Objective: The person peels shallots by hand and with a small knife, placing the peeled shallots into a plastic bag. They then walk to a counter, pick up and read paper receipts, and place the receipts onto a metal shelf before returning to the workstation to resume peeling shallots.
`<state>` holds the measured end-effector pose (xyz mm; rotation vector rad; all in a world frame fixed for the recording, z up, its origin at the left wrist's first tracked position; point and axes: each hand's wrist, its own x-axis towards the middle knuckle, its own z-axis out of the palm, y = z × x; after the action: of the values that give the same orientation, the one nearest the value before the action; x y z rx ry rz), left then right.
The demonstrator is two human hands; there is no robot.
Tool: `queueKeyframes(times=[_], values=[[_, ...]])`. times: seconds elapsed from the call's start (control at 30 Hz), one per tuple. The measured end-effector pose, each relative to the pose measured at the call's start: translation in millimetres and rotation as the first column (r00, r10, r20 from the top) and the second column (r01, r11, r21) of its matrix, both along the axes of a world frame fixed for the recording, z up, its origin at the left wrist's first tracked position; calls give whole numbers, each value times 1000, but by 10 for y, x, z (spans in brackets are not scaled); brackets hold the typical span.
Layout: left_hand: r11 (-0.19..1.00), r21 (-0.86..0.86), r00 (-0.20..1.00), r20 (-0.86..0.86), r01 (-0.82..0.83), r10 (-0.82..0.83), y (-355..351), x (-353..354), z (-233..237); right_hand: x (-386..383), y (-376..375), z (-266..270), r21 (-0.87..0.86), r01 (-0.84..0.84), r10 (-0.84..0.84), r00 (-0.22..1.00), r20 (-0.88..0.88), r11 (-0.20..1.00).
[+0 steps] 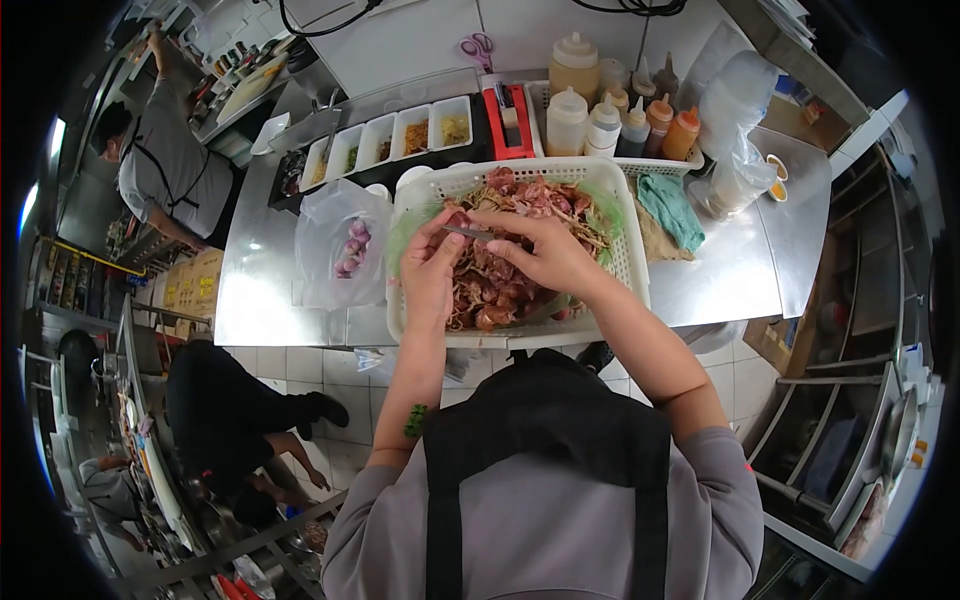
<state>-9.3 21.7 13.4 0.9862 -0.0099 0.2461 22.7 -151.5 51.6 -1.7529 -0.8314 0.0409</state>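
Over a white plastic basket (pixel 640 262), my left hand (pixel 430 272) pinches a small reddish shallot (pixel 457 220) between its fingertips. My right hand (pixel 545 252) is closed around a small knife (pixel 470 233), whose blade lies against or very close to the shallot; exact contact is hard to see. Beneath both hands the basket holds a heap of red shallots (pixel 500 290) with dry skins and roots, on a green net (pixel 598 205). Left of the basket, a clear plastic bag (pixel 312 235) contains several peeled purple shallots (pixel 352 250).
Behind the basket stand white condiment tubs (pixel 412 130), a red holder (pixel 508 118) and squeeze bottles (pixel 567 122). A green cloth (pixel 672 208) and plastic-wrapped cups (pixel 735 130) are to the right. One person (pixel 175 160) stands far left; another (pixel 230 425) bends down behind on the left.
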Motion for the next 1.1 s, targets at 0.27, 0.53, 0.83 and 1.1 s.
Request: queueKeyframes(times=[0.27,0.53,0.83,1.1], values=[[993,111,999,-3,-49,50,23,27,-70,-29,46,-43,-31,90,-84,984,157,995],[991,124,998,-14,-54,57,-16,16,-49,-3,85,-123,-34,161,-152,972,182,986],[996,72,995,79,60,-66,-40,-5,19,120,-36,-111,112,83,-48,957,-287,990],[999,4,998,15,53,-53,-29,-13,37,55,11,-102,188,21,-12,999,-51,982]])
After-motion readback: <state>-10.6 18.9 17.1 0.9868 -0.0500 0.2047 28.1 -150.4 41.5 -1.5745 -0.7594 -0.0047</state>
